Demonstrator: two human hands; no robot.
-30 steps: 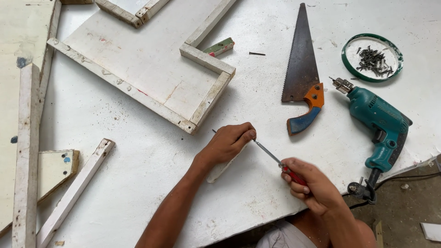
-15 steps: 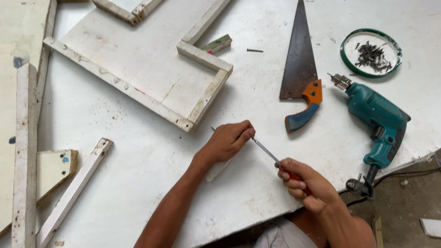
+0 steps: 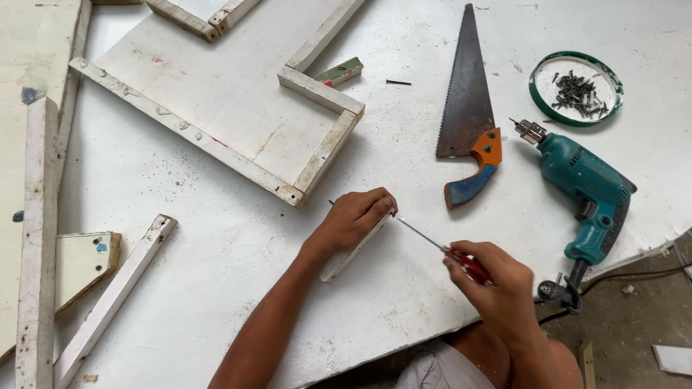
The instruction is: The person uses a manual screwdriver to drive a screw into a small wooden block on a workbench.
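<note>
Right hand [image 3: 497, 284] grips the red screwdriver [image 3: 443, 251]; left hand [image 3: 353, 220] presses the white wood strip [image 3: 346, 256] flat; turning seems next.

My two hands, the left hand [image 3: 355, 220] and the right hand [image 3: 497, 288], are bare: no gloves, no rings, no watch or band at either wrist. My forearms are bare too, with no sleeve showing anywhere along them up to the lower edge of the view. Fingernails are short. Below my arms, a bit of light grey cloth garment [image 3: 440, 369] shows, softly creased, covering my lap.
</note>
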